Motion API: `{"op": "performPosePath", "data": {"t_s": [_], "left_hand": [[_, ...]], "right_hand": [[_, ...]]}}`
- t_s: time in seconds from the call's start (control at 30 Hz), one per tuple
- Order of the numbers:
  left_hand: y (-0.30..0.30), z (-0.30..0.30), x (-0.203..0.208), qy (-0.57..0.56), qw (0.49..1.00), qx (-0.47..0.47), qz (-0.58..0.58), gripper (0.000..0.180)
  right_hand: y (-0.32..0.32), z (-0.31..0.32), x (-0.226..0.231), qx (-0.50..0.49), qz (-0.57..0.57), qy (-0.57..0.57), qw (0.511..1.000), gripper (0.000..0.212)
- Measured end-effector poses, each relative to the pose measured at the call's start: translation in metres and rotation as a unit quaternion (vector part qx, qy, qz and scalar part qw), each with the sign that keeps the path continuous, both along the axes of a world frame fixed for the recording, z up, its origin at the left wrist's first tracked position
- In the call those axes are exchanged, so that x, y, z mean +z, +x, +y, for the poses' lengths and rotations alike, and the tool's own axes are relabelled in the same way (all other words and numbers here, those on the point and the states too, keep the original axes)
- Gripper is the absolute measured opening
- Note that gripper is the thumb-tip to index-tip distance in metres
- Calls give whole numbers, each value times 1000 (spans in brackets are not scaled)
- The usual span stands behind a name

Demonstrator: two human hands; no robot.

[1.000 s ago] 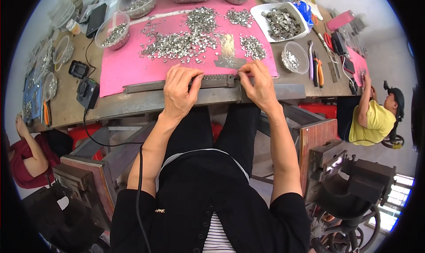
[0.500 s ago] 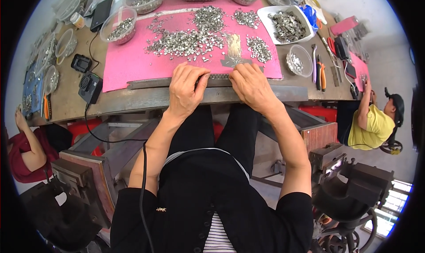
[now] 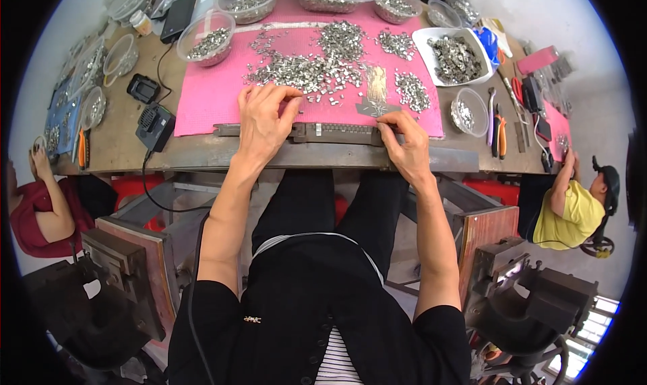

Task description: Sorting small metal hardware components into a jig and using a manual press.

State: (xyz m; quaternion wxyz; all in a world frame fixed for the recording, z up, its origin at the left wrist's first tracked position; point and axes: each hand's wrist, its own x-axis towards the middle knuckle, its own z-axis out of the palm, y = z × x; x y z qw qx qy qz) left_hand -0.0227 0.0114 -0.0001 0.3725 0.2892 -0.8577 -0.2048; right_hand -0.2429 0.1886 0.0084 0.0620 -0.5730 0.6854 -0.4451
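A long dark metal bar with a row of small slots lies along the table's front edge, with a shiny piece standing out in the row. My left hand is over the bar's left part, close to the loose pile of small silver metal pieces. Its thumb and forefinger are bent together; what they hold, if anything, is too small to make out. At the bar's right end, my right hand is closed in a pinch, its contents not visible. Just beyond lies a small grey plate with thin silver pins.
Behind the pink mat stand clear plastic tubs of metal parts. A white tray and a small tub are on the right, near orange-handled pliers. A black charger with a cable lies left. Co-workers sit at both sides.
My left hand has moved up and left off the bar toward the pile. My right hand has shifted to the bar's right end, uncovering the slotted row. The view has shifted slightly.
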Motion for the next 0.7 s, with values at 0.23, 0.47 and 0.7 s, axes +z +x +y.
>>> {"op": "performPosePath", "data": {"t_s": [0.23, 0.47, 0.7], "left_hand": [[-6, -9, 5, -1, 998, -18, -67, 12], [-18, -6, -2, -60, 993, 18, -103, 17], [-23, -7, -7, -84, 992, 12, -89, 11]], "right_hand": [[6, -4, -9, -32, -8, -18, 999, 10], [7, -30, -4, -2, 15, -11, 1000, 10], [-6, -61, -8, -15, 148, 6, 989, 13]]}}
